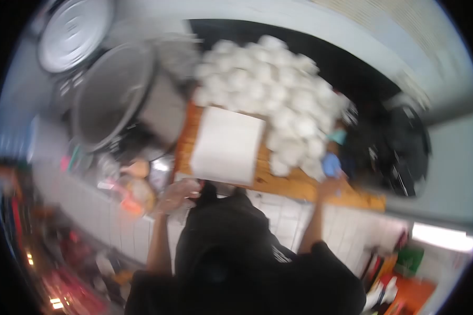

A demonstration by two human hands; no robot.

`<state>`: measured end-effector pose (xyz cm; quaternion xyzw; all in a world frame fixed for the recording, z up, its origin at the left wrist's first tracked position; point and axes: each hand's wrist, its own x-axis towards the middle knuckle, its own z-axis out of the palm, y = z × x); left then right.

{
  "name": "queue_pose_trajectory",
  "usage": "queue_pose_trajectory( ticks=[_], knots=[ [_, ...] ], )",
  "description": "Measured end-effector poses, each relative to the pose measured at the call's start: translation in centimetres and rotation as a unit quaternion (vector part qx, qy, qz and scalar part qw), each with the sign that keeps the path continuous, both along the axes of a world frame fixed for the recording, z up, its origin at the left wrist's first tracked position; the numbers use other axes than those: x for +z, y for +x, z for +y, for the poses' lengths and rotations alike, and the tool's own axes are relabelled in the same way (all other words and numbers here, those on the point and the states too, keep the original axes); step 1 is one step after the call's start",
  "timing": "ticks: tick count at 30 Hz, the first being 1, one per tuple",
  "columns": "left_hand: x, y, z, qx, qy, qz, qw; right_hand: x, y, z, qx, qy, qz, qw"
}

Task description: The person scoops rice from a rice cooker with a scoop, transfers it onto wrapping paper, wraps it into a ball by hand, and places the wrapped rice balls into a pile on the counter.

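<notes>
My left hand (180,195), which seems to be in a clear plastic glove, is just off the near left corner of the wooden table. Its fingers are smeared by motion. My right hand (331,185) reaches over the near right part of the table, right by a small blue object (331,165). Blur hides whether the fingers grip it. Between the hands, a flat white rectangular sheet or board (228,144) lies on the wooden tabletop (278,185). Behind it and to its right rises a big heap of white rounded pieces (270,86), too blurred to name.
A large metal pot (113,97) stands at the left, its round lid (76,34) beyond it. Orange and pink items (131,202) sit near my left hand. Black bags (389,149) are at the right. White tiles (278,212) cover the floor.
</notes>
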<state>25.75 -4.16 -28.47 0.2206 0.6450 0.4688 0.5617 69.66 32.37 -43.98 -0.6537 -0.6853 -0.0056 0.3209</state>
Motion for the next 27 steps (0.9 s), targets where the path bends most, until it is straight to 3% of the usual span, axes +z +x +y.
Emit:
queue_pose_trajectory(
  ticks=[2,3,5,7,10,11,13,15,17,19,21,22,23,25,27],
  knots=[
    [1.6,0.6,-1.4,-0.004,0.046,0.003,0.999,0.5,3.0,2.4,0.010,0.004,-0.006,1.000],
    [1.3,0.5,-1.6,0.035,0.004,-0.045,0.998,1.4,1.6,3.1,0.027,0.004,0.006,1.000],
    [4.9,0.2,-1.0,-0.034,-0.059,0.062,0.996,3.4,-2.7,3.9,0.076,0.010,0.044,0.996],
    [8.8,-0.5,-1.4,-0.105,-0.089,0.257,0.957,7.0,-8.1,3.1,0.140,0.009,0.086,0.986],
    [12.3,-1.6,-3.8,-0.084,-0.135,0.215,0.964,13.6,-14.6,-0.2,0.248,-0.017,0.150,0.957],
    [13.7,-2.4,-5.1,-0.058,-0.140,0.221,0.963,15.8,-16.6,-1.4,0.286,-0.030,0.169,0.943],
    [16.2,-3.4,-8.4,-0.012,-0.045,0.296,0.954,20.3,-19.8,-3.5,0.362,-0.068,0.202,0.908],
    [17.4,-5.6,-12.1,0.040,-0.086,0.351,0.931,24.6,-23.0,-5.2,0.426,-0.113,0.217,0.871],
    [21.9,-7.9,-12.8,0.155,-0.213,0.396,0.880,28.4,-25.6,-6.3,0.479,-0.151,0.220,0.836],
    [22.1,-10.3,-12.1,0.333,-0.115,0.478,0.804,31.7,-28.6,-6.5,0.537,-0.188,0.219,0.793],
    [23.8,-14.4,-11.0,0.398,-0.079,0.540,0.738,34.8,-33.1,-5.8,0.597,-0.218,0.211,0.743],
    [22.6,-16.7,-9.9,0.448,-0.004,0.557,0.700,36.1,-35.5,-5.0,0.634,-0.247,0.190,0.708],
    [22.7,-18.3,-9.0,0.437,-0.028,0.602,0.668,37.1,-38.3,-4.2,0.661,-0.271,0.165,0.680],
    [21.2,-22.8,-6.3,0.414,-0.049,0.607,0.676,37.0,-47.9,-3.1,0.725,-0.274,0.075,0.627],
    [20.2,-25.8,-3.6,0.365,-0.208,0.607,0.675,38.7,-55.5,-7.2,0.780,-0.239,-0.078,0.573]
  ],
)
